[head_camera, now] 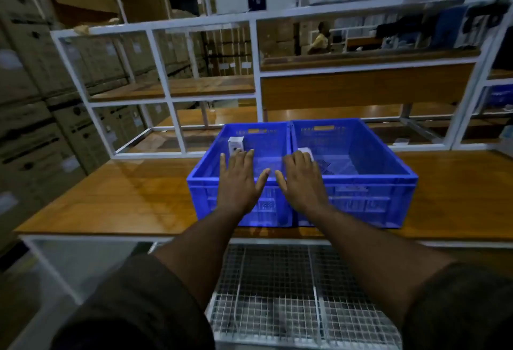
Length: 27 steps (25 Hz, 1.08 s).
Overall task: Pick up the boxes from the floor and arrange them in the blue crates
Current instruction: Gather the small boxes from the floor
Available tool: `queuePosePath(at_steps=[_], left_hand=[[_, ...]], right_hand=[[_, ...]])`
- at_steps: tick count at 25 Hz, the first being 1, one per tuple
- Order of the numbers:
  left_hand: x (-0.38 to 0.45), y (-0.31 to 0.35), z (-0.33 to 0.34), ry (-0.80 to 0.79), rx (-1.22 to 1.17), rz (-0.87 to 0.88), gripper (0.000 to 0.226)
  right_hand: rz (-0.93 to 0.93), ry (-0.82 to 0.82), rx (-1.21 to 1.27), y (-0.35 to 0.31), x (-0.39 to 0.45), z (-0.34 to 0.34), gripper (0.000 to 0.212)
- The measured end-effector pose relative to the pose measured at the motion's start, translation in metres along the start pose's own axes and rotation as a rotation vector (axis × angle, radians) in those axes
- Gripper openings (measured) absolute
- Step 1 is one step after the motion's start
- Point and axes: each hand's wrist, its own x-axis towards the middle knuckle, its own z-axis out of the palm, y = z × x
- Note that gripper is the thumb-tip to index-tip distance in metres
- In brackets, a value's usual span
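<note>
- small white box (236, 143): upright in the left blue crate (204, 172), near its far-left corner, just beyond the left hand's fingertips.
- second white box (306, 152): in the right blue crate (388, 161), at its left wall, partly hidden under the right hand.
- crates: touching side by side, near the wooden table's (111, 197) front edge.
- left hand (240, 180): fingers straight, spread, holding nothing.
- right hand (301, 179): fingers over the box; grip cannot be told.

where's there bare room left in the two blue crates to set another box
The right crate has bare floor across its right half; only a white box under the right hand and a label near its left wall. The left crate holds one small box at its far left, by the left hand; its far right looks free.
</note>
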Motion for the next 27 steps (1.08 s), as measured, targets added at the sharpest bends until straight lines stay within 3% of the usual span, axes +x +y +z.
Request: queuePosePath(at_steps=[6, 12, 18, 22, 27], left_hand=[[-0.057, -0.036, 0.004, -0.021, 0.017, -0.122, 0.063], [-0.131, -0.076, 0.001, -0.119, 0.075, -0.276, 0.066], [-0.225, -0.121, -0.009, -0.325, 0.140, -0.520, 0.071], [-0.294, -0.153, -0.029, -0.339, 0.066, -0.695, 0.058], [-0.386, -0.180, -0.064, -0.279, 0.062, -0.996, 0.051]], right_hand=[[-0.123, -0.172, 0.091, -0.040, -0.039, 0.037, 0.035], [-0.239, -0.338, 0.192, -0.091, -0.076, 0.067, 0.043], [-0.356, -0.515, 0.375, -0.166, -0.119, 0.086, 0.050], [-0.405, -0.666, 0.488, -0.226, -0.156, 0.092, 0.044], [-0.553, -0.805, 0.445, -0.307, -0.206, 0.090, 0.036]])
